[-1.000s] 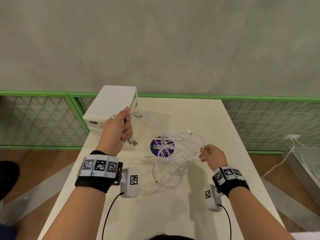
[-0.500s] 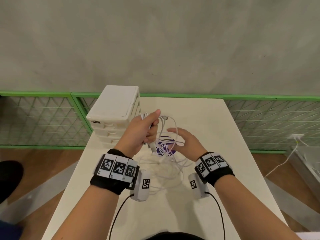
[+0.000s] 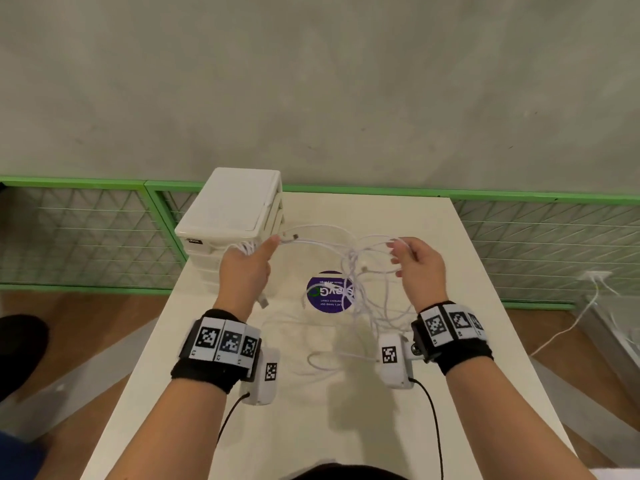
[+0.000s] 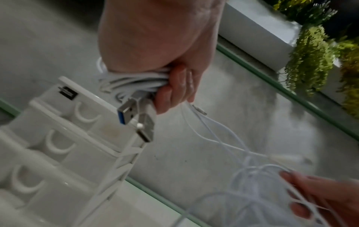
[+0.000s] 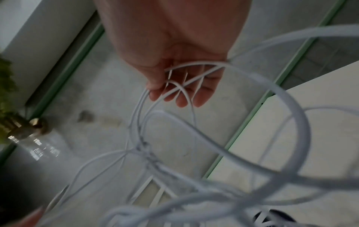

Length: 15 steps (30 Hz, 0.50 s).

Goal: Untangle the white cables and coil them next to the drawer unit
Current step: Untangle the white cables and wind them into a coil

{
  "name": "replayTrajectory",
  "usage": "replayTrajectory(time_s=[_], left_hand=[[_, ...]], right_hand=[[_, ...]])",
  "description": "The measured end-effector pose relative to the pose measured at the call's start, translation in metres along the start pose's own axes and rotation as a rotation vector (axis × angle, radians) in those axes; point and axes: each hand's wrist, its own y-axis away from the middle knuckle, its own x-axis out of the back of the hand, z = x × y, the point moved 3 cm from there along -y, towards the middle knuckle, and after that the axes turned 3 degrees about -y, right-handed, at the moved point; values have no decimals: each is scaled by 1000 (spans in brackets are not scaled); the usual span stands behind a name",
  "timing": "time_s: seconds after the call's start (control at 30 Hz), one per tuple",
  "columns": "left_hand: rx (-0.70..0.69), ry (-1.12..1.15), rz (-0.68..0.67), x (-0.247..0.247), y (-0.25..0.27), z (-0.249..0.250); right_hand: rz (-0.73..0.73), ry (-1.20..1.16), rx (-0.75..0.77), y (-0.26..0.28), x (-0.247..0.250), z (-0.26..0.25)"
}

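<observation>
A tangle of thin white cables (image 3: 360, 271) hangs above the white table (image 3: 346, 427), stretched between my two raised hands. My left hand (image 3: 247, 261) grips a bundle of coiled cable (image 4: 132, 81) with two USB plugs (image 4: 136, 115) sticking out, right beside the white drawer unit (image 3: 235, 209). My right hand (image 3: 415, 259) has its fingers hooked through several loops (image 5: 184, 76), and a knot (image 5: 145, 147) hangs below them. Loose cable ends trail on the table (image 3: 332, 358).
A round purple sticker (image 3: 329, 291) lies on the table under the tangle. Green-framed mesh panels (image 3: 86, 230) and a grey wall stand behind the table. Another white cord (image 3: 571, 323) runs over the wooden floor at the right.
My hands, close together half a second ago, have moved apart. The right hand swung right with loops of cable, and the left hand went back toward the drawer unit.
</observation>
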Motion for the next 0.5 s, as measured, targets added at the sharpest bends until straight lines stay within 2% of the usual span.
replayTrajectory(time_s=[0.1, 0.27, 0.43, 0.5], left_hand=[[11, -18, 47, 8, -7, -5], [13, -14, -16, -4, -3, -2], [-39, 0, -173, -23, 9, 4], [-52, 9, -207, -32, 15, 6]], right_hand=[[80, 47, -33, -4, 18, 9], [159, 22, -117, 1, 25, 26], [-80, 2, -89, 8, 12, 12], [-164, -92, -91, 14, 3, -1]])
